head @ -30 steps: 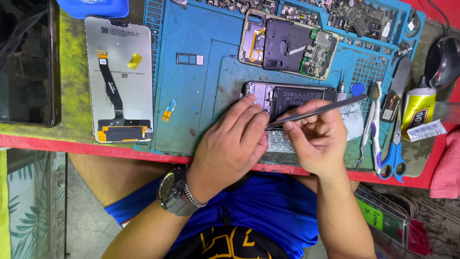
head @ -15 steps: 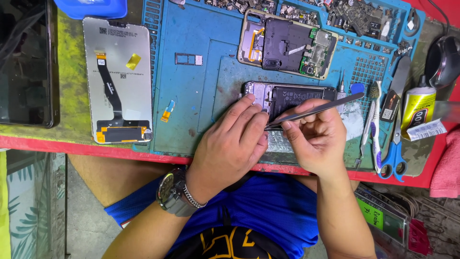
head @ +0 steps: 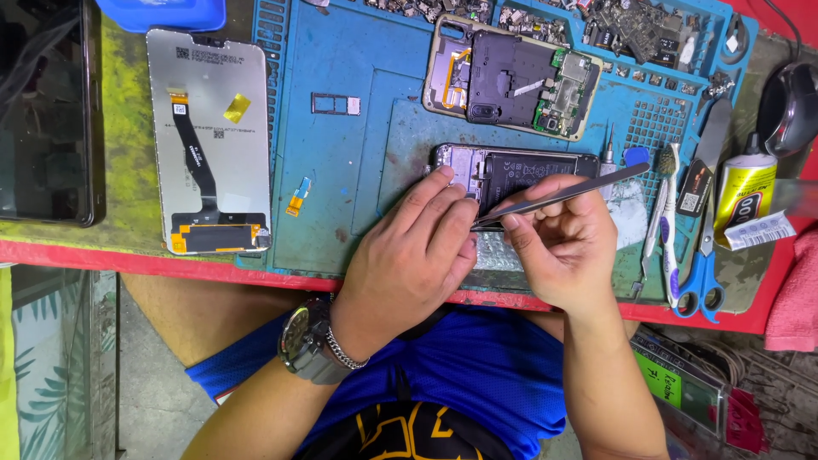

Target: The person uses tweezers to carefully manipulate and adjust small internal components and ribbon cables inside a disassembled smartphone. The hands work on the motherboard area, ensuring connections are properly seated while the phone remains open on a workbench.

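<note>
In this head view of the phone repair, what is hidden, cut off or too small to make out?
- Tweezers: tips hidden behind left hand fingers; whatever they grip is unseen.
- Opened phone: near half covered by both hands; right hand blocks it.
- Black tablet: cut off by left edge.
- Parts tray: cut by top edge, pieces too small to identify.
- Mouse: cut off by right edge.

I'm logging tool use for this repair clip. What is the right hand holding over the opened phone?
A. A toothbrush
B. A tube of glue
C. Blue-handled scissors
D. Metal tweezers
D. The right hand grips slim metal tweezers, their tip down at the opened phone beside the left hand; the blue-handled scissors lie untouched on the mat's right side.
</note>
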